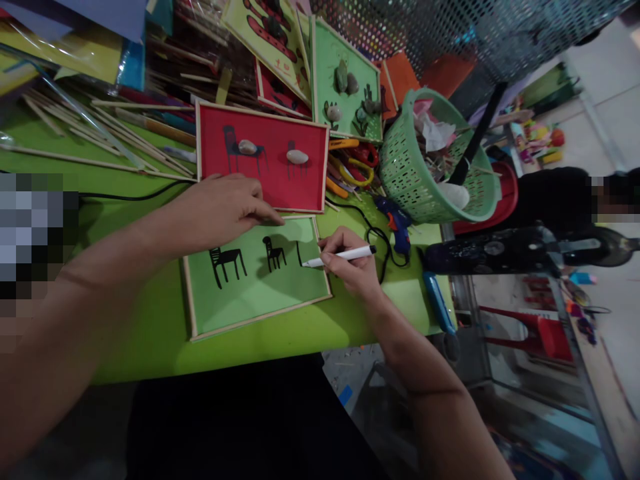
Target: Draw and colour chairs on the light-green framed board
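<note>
A green panel [260,300] with a thin wooden frame lies on the table, bearing two black drawn chairs and a short black line at the right. My right hand [350,262] is closed on a white marker [350,253], its tip touching the panel at the foot of that line. My left hand [235,207] lies across the panel's top edge, palm down, fingers stretched to the right. Just above it is a red framed panel [275,180] with two chairs and two pebbles, its lower edge partly hidden by that hand.
A green basket [420,170] of scraps stands at the right, near a blue glue gun [397,227] with a black cable. Scissors [360,172], wooden sticks [95,133] and a green pebble panel [345,67] lie farther back. The table's front edge [210,370] is near my lap.
</note>
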Available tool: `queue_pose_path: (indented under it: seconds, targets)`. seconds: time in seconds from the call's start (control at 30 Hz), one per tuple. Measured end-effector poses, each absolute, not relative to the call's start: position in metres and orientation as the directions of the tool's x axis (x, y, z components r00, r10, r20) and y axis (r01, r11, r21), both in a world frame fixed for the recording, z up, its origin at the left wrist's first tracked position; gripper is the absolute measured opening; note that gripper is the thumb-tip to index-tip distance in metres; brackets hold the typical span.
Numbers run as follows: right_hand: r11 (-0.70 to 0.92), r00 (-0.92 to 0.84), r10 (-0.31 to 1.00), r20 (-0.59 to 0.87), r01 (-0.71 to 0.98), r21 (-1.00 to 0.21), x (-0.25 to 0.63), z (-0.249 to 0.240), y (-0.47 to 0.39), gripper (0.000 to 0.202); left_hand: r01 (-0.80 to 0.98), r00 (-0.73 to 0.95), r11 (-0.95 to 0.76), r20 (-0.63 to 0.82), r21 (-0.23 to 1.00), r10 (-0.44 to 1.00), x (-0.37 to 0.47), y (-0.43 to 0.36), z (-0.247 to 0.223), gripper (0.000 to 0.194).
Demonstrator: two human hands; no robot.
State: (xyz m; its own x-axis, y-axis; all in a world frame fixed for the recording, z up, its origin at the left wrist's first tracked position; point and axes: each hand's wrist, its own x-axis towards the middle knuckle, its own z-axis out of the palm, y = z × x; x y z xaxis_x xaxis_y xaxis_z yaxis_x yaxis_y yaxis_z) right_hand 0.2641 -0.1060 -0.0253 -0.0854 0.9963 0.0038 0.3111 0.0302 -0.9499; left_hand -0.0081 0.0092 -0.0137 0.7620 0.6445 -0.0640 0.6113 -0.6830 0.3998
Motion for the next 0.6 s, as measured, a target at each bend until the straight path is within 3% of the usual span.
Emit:
queue_pose_path:
  seconds: [0.2, 0.6]
  targets:
    - [0.054, -0.073, 0.997, 0.038, 0.230, -0.972, 0.2657, -0.0276, -0.1067, 0.019, 0.616, 0.762, -0.681, -0.078, 0.396, 0.643, -0.0076, 0.0105, -0.0156, 0.047]
    - [0.032, -0.064, 0.998, 0.015, 0.269, -0.963, 0.2651, -0.0264, -0.1065, 0.020, 0.605, 0.768, -0.692, -0.061, 0.393, 0.637, -0.0083, 0.0085, -0.0161, 0.052]
